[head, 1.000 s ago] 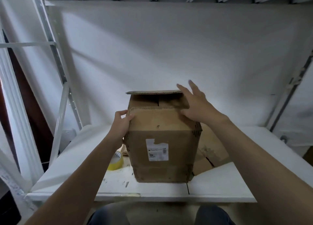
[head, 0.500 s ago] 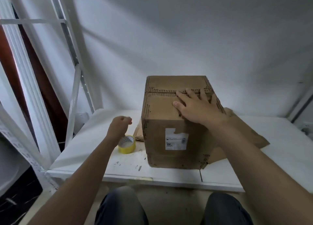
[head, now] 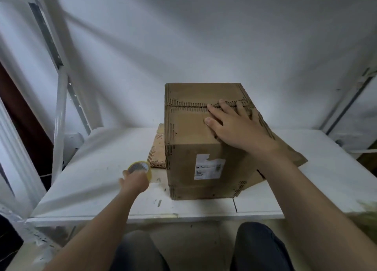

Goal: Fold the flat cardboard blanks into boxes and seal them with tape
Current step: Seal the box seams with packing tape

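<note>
**Clerk:** Where does the box stand?

**Inspector:** The box [head: 204, 152] stands upright on the white table [head: 91, 179], right of centre. Its near bottom edge runs roughly parallel to the table's near edge, with only a narrow strip between them. A white label [head: 209, 168] is stuck on the near face.

**Clerk:** And the top?

**Inspector:** The flaps are folded down. Their ragged, corrugated edges meet in a seam [head: 187, 105] running left to right across the top.

**Clerk:** The hands?

**Inspector:** The right hand [head: 236, 128] lies flat on the top, right of middle. Its fingers are straight and a little spread, reaching across the seam and pressing the flaps.

The left hand [head: 134, 182] is at the tape roll [head: 139, 166], left of the box's near left corner. The roll's yellow rim shows just beyond the knuckles. The fingers are hidden behind the back of the hand, so I cannot tell whether they grip it.

**Clerk:** Anything else on the surface?

**Inspector:** Flat blanks [head: 158, 152] lie under the box. One edge juts out to the left at the far side, and another corner [head: 291, 154] reaches out to the right beneath the right wrist.

**Clerk:** Room to move?

**Inspector:** Open table surface runs left of the roll as far as the white post [head: 59, 111], and along the near right side. A small gap separates the roll from the box. A joint [head: 234, 206] cuts into the table from its near edge, close to the box's near right corner.
</note>
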### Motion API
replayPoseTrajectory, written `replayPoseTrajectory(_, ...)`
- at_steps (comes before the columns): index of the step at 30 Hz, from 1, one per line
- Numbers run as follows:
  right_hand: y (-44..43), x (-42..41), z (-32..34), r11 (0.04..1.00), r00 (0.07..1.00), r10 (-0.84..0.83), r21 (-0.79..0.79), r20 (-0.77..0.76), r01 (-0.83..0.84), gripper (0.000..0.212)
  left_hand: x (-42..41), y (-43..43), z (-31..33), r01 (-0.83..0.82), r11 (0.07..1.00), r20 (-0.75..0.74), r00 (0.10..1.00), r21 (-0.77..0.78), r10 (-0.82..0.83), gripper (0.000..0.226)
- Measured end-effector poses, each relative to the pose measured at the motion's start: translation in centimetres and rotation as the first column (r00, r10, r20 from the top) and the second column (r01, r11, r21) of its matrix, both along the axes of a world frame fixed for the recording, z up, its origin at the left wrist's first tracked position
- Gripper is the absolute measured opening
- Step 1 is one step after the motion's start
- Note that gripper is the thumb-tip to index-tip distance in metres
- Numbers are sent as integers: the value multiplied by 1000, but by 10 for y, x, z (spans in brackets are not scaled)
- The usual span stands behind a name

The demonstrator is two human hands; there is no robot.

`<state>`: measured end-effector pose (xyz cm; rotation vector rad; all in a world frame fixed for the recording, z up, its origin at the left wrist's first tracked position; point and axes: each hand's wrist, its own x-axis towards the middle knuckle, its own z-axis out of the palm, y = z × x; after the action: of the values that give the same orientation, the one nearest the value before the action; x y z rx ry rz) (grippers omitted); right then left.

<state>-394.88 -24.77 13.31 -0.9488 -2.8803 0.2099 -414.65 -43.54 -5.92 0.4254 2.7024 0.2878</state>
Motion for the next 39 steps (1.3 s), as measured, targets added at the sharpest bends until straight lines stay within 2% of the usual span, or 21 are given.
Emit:
replayPoseTrajectory(2,0,1,0,1000,1000,2,-1,-5,-2,59,-5,1,4,-32,991,-42,998,129,37,32)
replayPoseTrajectory(4,2,2,1,1000,1000,10,-15,-4,-10,60,-15,2,19,-25,928,-71,996,372,55,29)
replayPoseTrajectory(6,3,3,3,999,1000,25,-42,-4,-25,61,-23,1,54,-57,768,-32,994,638,100,25)
replayPoseTrajectory(8,4,5,8,995,999,47,-91,-27,-49,62,-23,-1,106,-41,571,-59,986,820,155,24)
replayPoseTrajectory(10,6,10,11,984,995,57,-162,-78,-69,67,-17,1,159,24,406,-93,984,914,151,24)
replayPoseTrajectory(12,6,15,17,970,987,50,-228,-155,-85,77,0,8,209,84,285,-114,989,955,91,35)
replayPoseTrajectory(17,18,19,14,947,963,34,-299,-267,-117,101,64,42,270,137,126,-110,974,983,-199,35)
replayPoseTrajectory(20,24,22,9,941,910,67,-278,-410,-194,108,92,66,264,26,106,13,937,994,-350,34)
replayPoseTrajectory(22,22,27,10,926,844,114,-253,-524,-282,87,100,78,253,-103,117,141,913,988,-383,33)
replayPoseTrajectory(25,26,27,10,940,798,123,-189,-590,-285,56,101,83,240,-228,107,252,891,968,-378,31)
replayPoseTrajectory(30,33,15,36,889,767,193,-221,-612,-401,16,90,82,237,-138,85,156,954,987,-256,22)
replayPoseTrajectory(33,37,8,51,837,755,213,-282,-620,-468,19,83,81,230,-74,126,97,978,989,-186,21)
replayPoseTrajectory(34,39,3,52,845,761,196,-287,-618,-451,22,81,81,227,-32,153,58,984,988,-166,22)
replayPoseTrajectory(37,47,-7,54,927,804,188,-169,-564,-335,18,75,83,216,84,244,-56,992,966,-117,23)
replayPoseTrajectory(39,51,-9,59,904,783,184,-210,-594,-372,19,74,85,215,110,255,-76,987,961,-139,23)
